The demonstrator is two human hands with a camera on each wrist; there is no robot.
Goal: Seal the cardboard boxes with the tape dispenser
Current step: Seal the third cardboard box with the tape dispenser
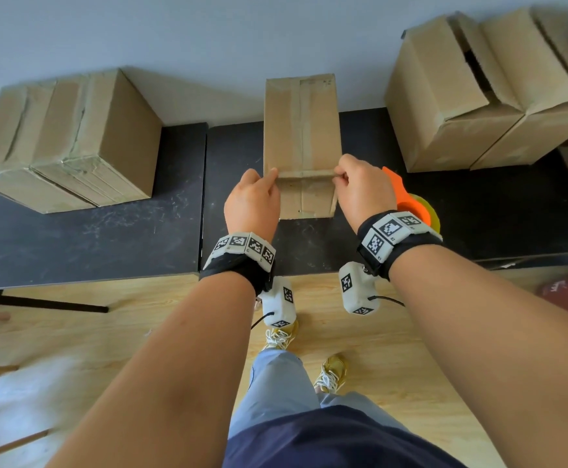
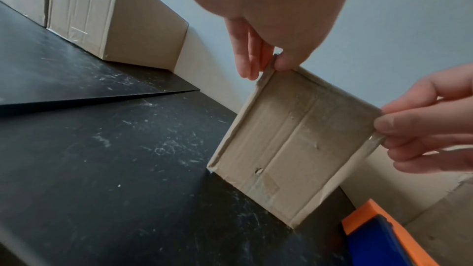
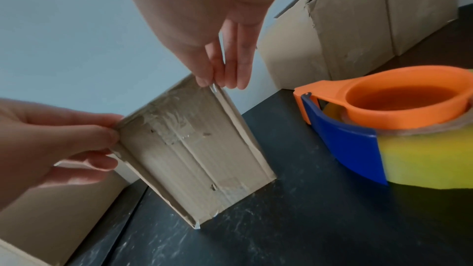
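A small, narrow cardboard box (image 1: 301,130) stands at the middle of the black table (image 1: 107,231), with old tape along its top seam. My left hand (image 1: 273,173) pinches its near left top corner and my right hand (image 1: 338,175) pinches its near right top corner. In the left wrist view the left hand (image 2: 271,64) nips the box (image 2: 289,149) edge between thumb and fingers. The right wrist view shows my right hand (image 3: 212,84) doing the same on the box (image 3: 194,159). The orange and blue tape dispenser (image 1: 410,204) with its yellow roll lies on the table just right of the box, untouched.
A large taped box (image 1: 66,140) sits at the table's left. Big boxes with loose flaps (image 1: 471,92) stand at the right against the wall. A seam (image 1: 205,197) splits the two tabletops left of the small box. Wooden floor lies below the table's front edge.
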